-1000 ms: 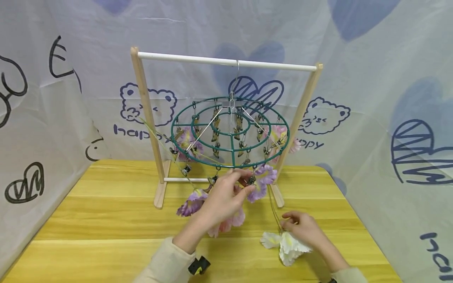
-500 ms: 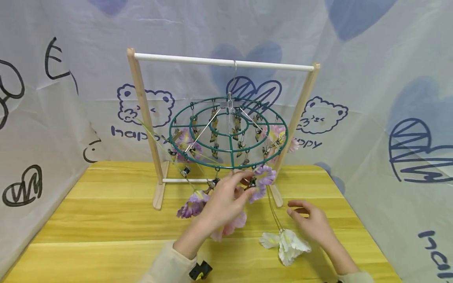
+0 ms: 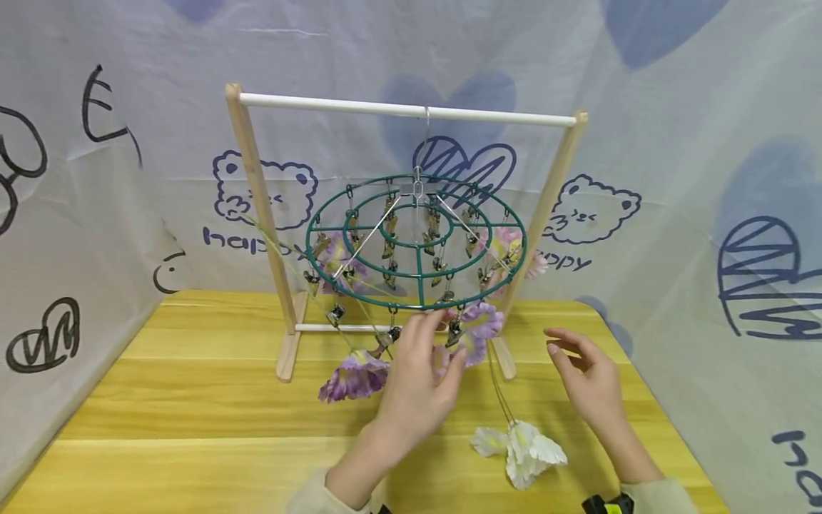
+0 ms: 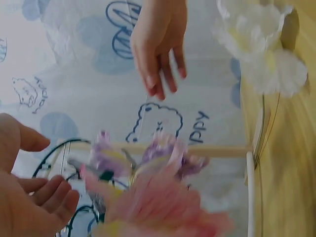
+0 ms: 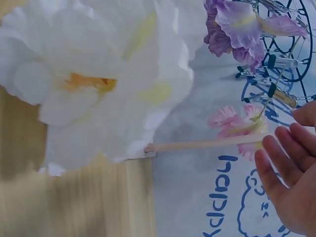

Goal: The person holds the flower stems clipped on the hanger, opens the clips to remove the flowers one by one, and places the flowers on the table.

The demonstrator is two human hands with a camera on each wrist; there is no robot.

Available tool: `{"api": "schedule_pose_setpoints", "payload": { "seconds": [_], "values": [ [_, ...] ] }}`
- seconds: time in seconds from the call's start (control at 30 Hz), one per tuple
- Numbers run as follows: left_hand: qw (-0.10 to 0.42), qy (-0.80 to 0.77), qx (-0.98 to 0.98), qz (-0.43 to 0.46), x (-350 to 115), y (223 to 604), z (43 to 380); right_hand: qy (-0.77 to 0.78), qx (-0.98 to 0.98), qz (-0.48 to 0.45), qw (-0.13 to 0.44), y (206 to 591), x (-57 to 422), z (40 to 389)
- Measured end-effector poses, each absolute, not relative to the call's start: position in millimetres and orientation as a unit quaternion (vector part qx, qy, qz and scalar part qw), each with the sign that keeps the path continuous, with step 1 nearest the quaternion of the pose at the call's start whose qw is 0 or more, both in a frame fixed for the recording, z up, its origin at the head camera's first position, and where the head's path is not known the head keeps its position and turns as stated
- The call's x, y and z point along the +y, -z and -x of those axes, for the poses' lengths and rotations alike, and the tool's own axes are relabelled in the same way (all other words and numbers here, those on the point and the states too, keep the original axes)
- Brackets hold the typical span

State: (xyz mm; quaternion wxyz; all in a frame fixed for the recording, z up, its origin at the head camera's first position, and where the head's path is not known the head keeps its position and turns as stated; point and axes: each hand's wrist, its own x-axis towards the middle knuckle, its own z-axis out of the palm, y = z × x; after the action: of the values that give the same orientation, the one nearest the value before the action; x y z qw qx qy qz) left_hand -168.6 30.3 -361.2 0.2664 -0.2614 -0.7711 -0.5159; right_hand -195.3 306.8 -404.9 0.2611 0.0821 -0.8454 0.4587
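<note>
My left hand (image 3: pixel 420 385) is raised under the front of a green round clip hanger (image 3: pixel 420 282), fingertips beside a hanging metal clip (image 3: pixel 454 330) and a light purple artificial flower (image 3: pixel 484 328). In the left wrist view its thumb stands apart from loosely bent fingers (image 4: pixel 52 192), with nothing between them. A pink flower (image 4: pixel 158 207) hangs close by, mostly covered by that hand in the head view. Lower right, a white flower (image 3: pixel 529 457) hangs head down, its thin stems running up toward the hanger. My right hand (image 3: pixel 587 382) is apart from it, fingers relaxed and holding nothing.
The hanger hooks onto the white bar (image 3: pixel 334 105) of a wooden stand (image 3: pixel 252 164) on a yellow wood-grain table (image 3: pixel 160 400). A dark purple flower (image 3: pixel 356 378) hangs front left, with pink-purple blooms (image 3: pixel 507 246) farther back. A printed cloth (image 3: pixel 674 143) surrounds the table.
My right hand has drawn away from the white flower, up and to the right. My left thumb and fingers have come off the clip by the light purple flower.
</note>
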Motion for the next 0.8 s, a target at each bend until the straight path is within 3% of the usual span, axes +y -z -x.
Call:
{"api": "schedule_pose_setpoints", "payload": {
  "seconds": [0.23, 0.43, 0.8],
  "values": [
    [0.326, 0.544, -0.733, 0.245, 50.5, 369.4, 155.6, -0.464, -0.824, -0.1, 0.309, 393.5, 304.9, 213.3],
    [0.348, 0.541, -0.706, 0.295, 69.3, 372.5, 150.1, -0.454, -0.826, -0.118, 0.314, 386.3, 306.5, 232.3],
    [0.297, 0.631, -0.66, 0.279, 74.1, 362.2, 158.4, -0.419, -0.839, -0.15, 0.313, 369.5, 299.5, 270.8]
  ]
}}
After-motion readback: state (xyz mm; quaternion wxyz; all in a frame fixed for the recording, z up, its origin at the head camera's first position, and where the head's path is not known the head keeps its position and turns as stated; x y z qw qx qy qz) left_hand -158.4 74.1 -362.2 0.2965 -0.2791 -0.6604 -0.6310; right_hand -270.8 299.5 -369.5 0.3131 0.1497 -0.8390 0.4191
